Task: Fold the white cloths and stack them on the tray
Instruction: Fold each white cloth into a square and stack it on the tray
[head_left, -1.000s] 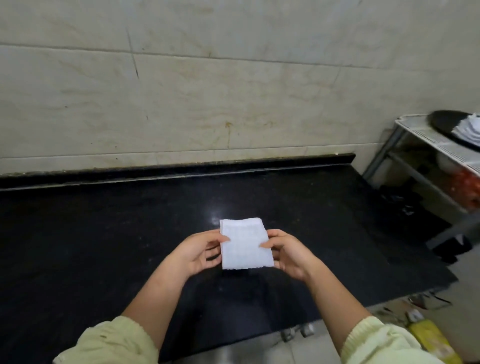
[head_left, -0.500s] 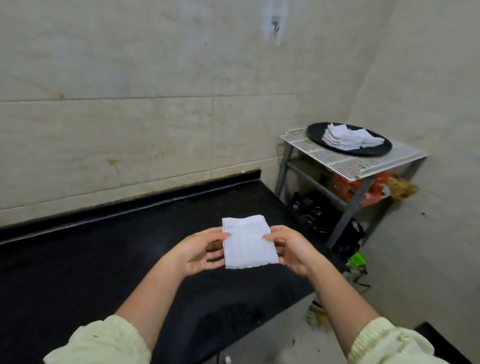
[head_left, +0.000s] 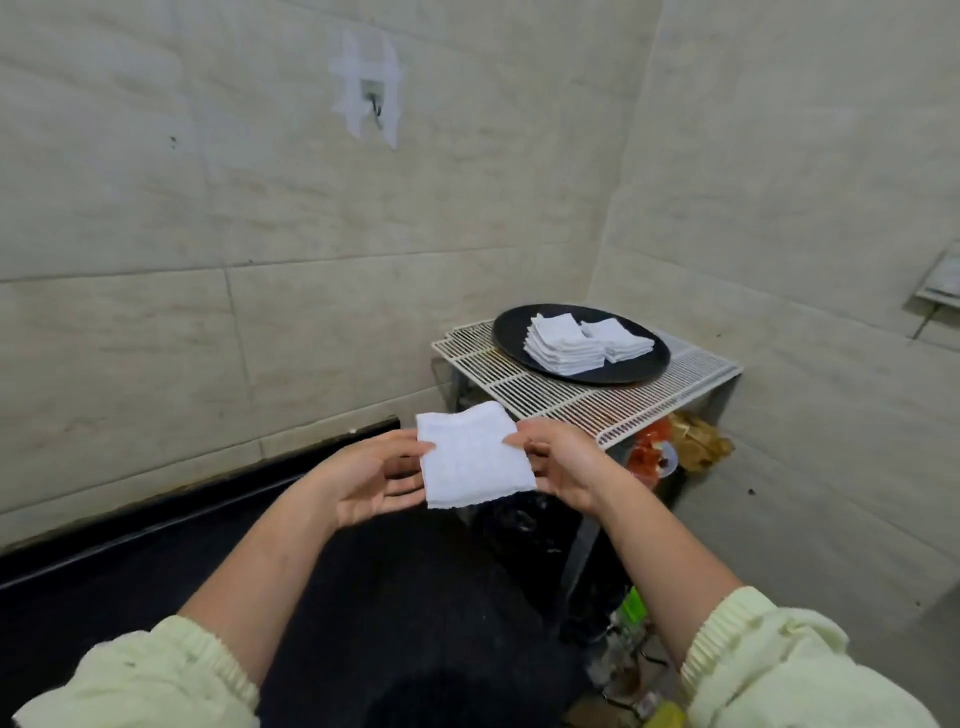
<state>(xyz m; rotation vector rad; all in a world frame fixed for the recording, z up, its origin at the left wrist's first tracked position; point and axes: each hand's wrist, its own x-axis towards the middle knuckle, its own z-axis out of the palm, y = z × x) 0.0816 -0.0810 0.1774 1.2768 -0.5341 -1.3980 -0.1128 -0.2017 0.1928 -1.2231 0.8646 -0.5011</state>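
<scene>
Holding a folded white cloth (head_left: 475, 457) in mid-air, pinched at its left edge by the left hand (head_left: 371, 475) and at its right edge by the right hand (head_left: 563, 465), thumbs on top, fingertips hidden behind it. Roughly square, waffle-textured, lower edge uneven. Kept well apart from the round black tray (head_left: 509, 332), above the end of a glossy black countertop (head_left: 156, 571). On the tray, two piles of folded cloths just beside each other: a taller stack (head_left: 563, 345) and a lower stack (head_left: 618, 338). Under the tray, a white wire rack (head_left: 571, 400); below that, orange and brown clutter too blurred to name. Ribbed pale green sleeves (head_left: 156, 675) cut off at the bottom edge.
</scene>
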